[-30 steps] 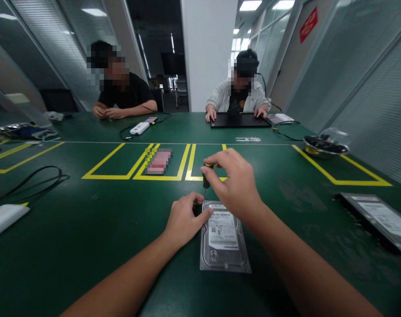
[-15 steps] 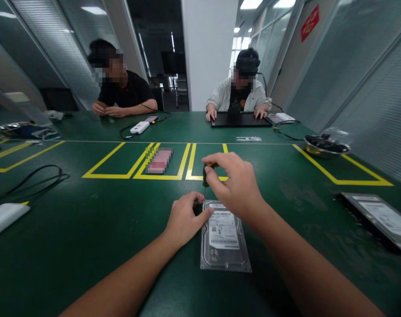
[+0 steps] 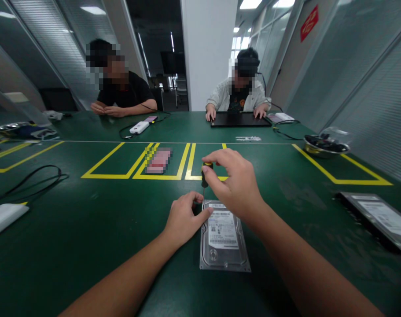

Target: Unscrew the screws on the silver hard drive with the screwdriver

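A silver hard drive [image 3: 225, 257] with a white label lies flat on the green table in front of me. My left hand [image 3: 183, 215] is closed on its far left corner, thumb resting on the top face and fingers along the edge. Between thumb and index finger, my right hand [image 3: 236, 185] grips a small screwdriver [image 3: 204, 179] by its black and yellow handle. The screwdriver stands upright, its thin shaft pointing down at the drive's far left corner. Its tip is too small to make out, close to my left fingertips.
A second hard drive [image 3: 383, 215] lies at the right. Farther back stands a metal bowl [image 3: 326, 152] of dark items. A phone [image 3: 159, 160] sits within yellow tape, and a white device [image 3: 7, 219] with a cable at left. Two people sit opposite, one with hands on a black panel [image 3: 241, 119].
My right fingers have shifted slightly around the screwdriver's handle, showing more of its yellow top. My left hand and the hard drive stay in place.
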Available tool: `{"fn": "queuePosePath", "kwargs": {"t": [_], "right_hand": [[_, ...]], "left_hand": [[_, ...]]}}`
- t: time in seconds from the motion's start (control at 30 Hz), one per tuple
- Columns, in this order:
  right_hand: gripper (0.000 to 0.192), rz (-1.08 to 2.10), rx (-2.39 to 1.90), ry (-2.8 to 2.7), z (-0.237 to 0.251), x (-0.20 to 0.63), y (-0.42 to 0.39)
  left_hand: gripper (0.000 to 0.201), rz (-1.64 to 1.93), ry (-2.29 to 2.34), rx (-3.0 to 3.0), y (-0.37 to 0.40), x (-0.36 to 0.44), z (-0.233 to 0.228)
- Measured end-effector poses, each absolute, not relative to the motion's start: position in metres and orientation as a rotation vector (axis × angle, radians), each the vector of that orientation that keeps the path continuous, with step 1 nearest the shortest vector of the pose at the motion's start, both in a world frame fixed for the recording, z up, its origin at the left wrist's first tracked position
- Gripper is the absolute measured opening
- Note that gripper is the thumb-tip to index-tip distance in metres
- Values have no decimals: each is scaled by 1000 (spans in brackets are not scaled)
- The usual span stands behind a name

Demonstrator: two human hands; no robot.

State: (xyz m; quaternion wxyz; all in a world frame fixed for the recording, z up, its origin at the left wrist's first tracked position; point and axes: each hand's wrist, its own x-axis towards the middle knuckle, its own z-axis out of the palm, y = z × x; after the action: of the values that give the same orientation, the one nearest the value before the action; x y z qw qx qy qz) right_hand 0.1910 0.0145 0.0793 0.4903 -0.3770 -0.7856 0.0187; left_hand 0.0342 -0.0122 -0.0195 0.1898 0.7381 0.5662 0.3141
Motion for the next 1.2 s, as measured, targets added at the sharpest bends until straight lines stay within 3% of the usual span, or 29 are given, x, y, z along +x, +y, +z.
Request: {"fn": "queuePosePath", "kwargs": {"t": [0.33, 0.57, 0.73, 1.0, 1.2], "right_hand": [[19, -36, -915, -1901, 77, 191, 14], [6, -82, -944, -1902, 78, 191, 14], [15, -77, -912, -1885, 77, 191, 14], [7, -72, -938, -1932, 77, 190, 16], [16, -65, -899, -1921, 77, 190, 14]], "left_hand": [[23, 879, 1579, 2067, -11, 35, -19], [23, 895, 1568, 2069, -11, 35, -20], [23, 898, 1570, 2072, -12, 35, -20], [23, 900, 1560, 2074, -12, 34, -20], [23, 904, 1554, 2088, -11, 34, -21]]}}
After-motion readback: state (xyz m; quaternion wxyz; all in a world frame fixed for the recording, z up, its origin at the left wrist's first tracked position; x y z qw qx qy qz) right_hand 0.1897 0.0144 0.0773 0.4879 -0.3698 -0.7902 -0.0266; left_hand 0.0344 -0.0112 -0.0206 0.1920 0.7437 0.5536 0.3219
